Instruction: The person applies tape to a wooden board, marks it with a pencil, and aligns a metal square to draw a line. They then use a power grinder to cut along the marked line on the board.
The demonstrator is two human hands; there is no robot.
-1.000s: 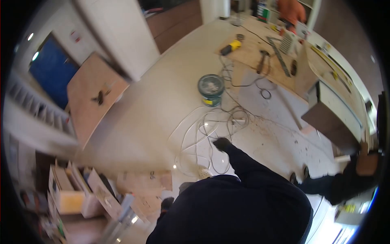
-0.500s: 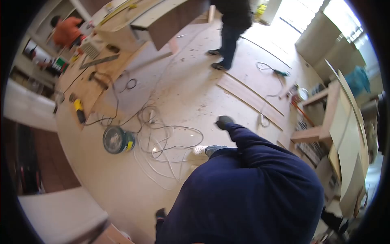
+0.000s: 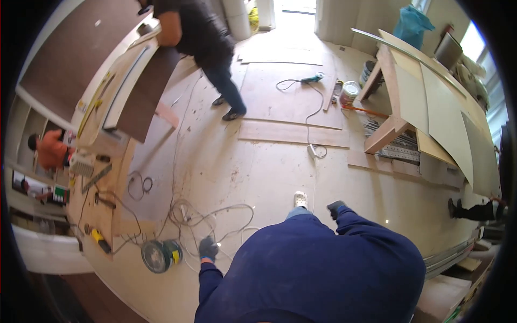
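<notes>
My left hand [image 3: 208, 248], in a dark grey glove, hangs above the floor at my left side. Beneath and beyond it lie tangled cables [image 3: 186, 211], and a dark round bucket [image 3: 155, 256] with a yellow label stands to its left. On my other side, my right hand [image 3: 336, 209], gloved alike, is held low past the dark blue sleeve, near my white perforated shoe [image 3: 300, 199]. No object shows clearly in either hand. Their fingers are too small and dark to make out.
A person [image 3: 199, 43] in dark clothes leans over a workbench [image 3: 116, 91] ahead left. A green power tool [image 3: 312, 78] rests on a board [image 3: 291, 102]. Sheet panels [image 3: 431, 107] lean on a wooden frame [image 3: 389, 91] at right. Paint can [image 3: 350, 92] beside it.
My view has turned right, and the panels and doorway have shifted left in it. My left hand has swung forward, the right one back. The person in dark clothes now leans over the workbench.
</notes>
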